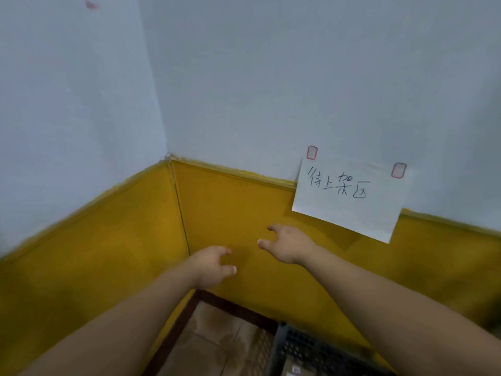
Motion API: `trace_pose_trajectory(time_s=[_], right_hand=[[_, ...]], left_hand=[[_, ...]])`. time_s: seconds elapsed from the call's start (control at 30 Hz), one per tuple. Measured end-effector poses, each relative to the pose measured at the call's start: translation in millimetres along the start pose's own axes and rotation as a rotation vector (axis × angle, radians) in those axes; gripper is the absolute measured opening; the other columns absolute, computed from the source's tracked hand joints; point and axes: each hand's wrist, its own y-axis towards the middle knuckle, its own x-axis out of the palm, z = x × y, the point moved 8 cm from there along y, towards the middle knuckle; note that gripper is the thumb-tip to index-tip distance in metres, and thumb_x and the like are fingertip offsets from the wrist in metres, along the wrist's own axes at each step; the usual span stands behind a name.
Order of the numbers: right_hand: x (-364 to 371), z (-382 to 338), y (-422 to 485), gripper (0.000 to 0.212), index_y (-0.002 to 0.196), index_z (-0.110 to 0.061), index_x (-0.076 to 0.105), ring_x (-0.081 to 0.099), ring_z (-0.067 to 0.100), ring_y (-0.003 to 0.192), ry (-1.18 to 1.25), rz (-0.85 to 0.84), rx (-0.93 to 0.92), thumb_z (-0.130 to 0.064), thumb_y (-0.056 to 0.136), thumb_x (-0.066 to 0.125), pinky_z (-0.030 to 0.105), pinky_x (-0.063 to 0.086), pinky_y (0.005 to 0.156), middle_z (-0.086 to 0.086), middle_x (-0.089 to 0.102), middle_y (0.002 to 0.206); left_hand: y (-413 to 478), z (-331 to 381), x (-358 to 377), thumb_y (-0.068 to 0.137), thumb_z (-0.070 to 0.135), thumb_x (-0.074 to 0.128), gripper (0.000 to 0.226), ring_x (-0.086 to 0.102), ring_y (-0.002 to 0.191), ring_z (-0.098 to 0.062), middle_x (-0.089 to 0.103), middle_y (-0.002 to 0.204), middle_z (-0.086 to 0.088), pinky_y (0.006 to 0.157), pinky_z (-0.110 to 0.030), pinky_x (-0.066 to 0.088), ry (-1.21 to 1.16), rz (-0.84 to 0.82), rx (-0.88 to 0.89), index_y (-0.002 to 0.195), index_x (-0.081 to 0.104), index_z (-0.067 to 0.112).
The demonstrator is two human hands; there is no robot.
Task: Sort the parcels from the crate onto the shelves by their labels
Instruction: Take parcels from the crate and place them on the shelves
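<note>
Nothing held: left grip & right grip loosely curled, empty, raised before yellow wall. Crate seen bottom R, probable parcel inside. Grips should be lowered into crate, label read before lifting.

Both arms out fwd, left hand & right hand loosely curled, empty.

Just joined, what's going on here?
A person stretches both bare arms toward a room corner. The left hand and right hand hold nothing, fingers loosely curled. Below them, a black perforated plastic crate sits on the floor by the yellow lower wall, beneath a white handwritten paper sign. Nothing is picked up yet.
</note>
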Motion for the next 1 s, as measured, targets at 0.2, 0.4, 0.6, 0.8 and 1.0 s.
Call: trace_pose_trajectory(time_s=[0.2, 0.4, 0.6, 0.8, 1.0], right_hand=[[63.0, 89.9, 11.7, 0.074, 0.156, -0.021, 0.023, 0.040, 0.029, 0.139, 0.009, -0.134, 0.174, -0.062, 0.098, 0.042, 0.041, 0.041, 0.107, 0.006, 0.031, 0.159], [160.3, 184.4, 27.6, 0.076, 0.156, -0.018, 0.024, 0.033, 0.029, 0.143, -0.053, -0.279, 0.234, -0.062, 0.097, 0.041, 0.040, 0.034, 0.114, 0.005, 0.026, 0.162], [290.9, 278.2, 47.0, 0.065, 0.151, -0.016, 0.034, 0.045, 0.031, 0.130, -0.080, -0.403, 0.261, -0.055, 0.100, 0.044, 0.040, 0.040, 0.103, 0.010, 0.045, 0.148], [425.4, 369.5, 71.5, 0.055, 0.142, -0.017, 0.044, 0.059, 0.030, 0.108, -0.111, -0.474, 0.256, -0.052, 0.100, 0.046, 0.038, 0.049, 0.089, 0.013, 0.059, 0.128], [527.7, 448.9, 99.1, 0.065, 0.151, -0.017, 0.032, 0.059, 0.030, 0.105, -0.105, -0.490, 0.259, -0.056, 0.100, 0.042, 0.037, 0.042, 0.077, 0.013, 0.055, 0.137]], left_hand=[[65.0, -2.3, 78.5, 0.097, 0.046, 0.050, 0.063, 0.025, 0.144, -0.021, 0.021, 0.160, -0.001, 0.114, -0.031, 0.024, -0.023, -0.184, 0.048, 0.152, 0.028, 0.022], [119.8, -14.9, 184.4, 0.097, 0.046, 0.051, 0.062, 0.029, 0.143, -0.020, 0.025, 0.158, 0.002, 0.115, -0.034, 0.027, -0.056, -0.254, 0.050, 0.151, 0.029, 0.026], [173.0, -42.8, 338.9, 0.095, 0.043, 0.055, 0.060, 0.036, 0.138, -0.018, 0.030, 0.156, 0.002, 0.109, -0.030, 0.034, -0.111, -0.293, 0.059, 0.149, 0.035, 0.023], [211.4, -77.7, 510.6, 0.096, 0.038, 0.055, 0.057, 0.043, 0.133, -0.017, 0.039, 0.151, 0.003, 0.102, -0.029, 0.042, -0.140, -0.422, 0.017, 0.148, 0.034, 0.025], [255.9, -97.2, 623.5, 0.097, 0.031, 0.056, 0.047, 0.051, 0.124, -0.013, 0.048, 0.141, 0.005, 0.084, -0.017, 0.041, -0.126, -0.394, 0.021, 0.141, 0.043, 0.023]])
